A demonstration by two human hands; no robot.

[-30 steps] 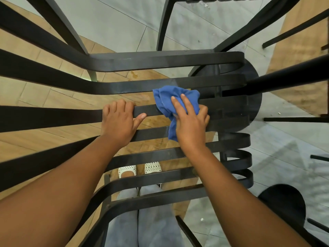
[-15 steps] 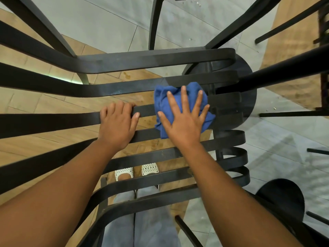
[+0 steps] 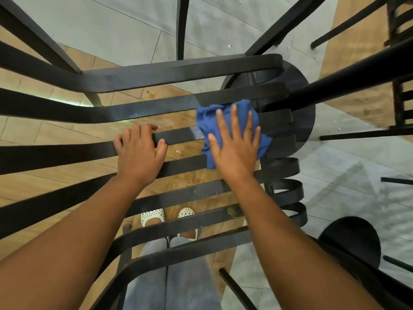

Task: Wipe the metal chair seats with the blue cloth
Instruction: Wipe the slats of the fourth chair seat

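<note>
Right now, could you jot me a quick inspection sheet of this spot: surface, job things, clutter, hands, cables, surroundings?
Surface: black metal chair seat of flat slats with gaps; curled slat ends at right.
Job's things: blue cloth, bunched, lying across the middle slats.
Clutter: small specks and stains on the floor below; dull marks on the nearer slats.
Hands: right hand flat on the cloth, fingers spread; left hand grips a slat.
Cables: nothing seen.
Surroundings: wood-look and grey floor tiles, other black chair legs, round black base, person's white shoes.
</note>
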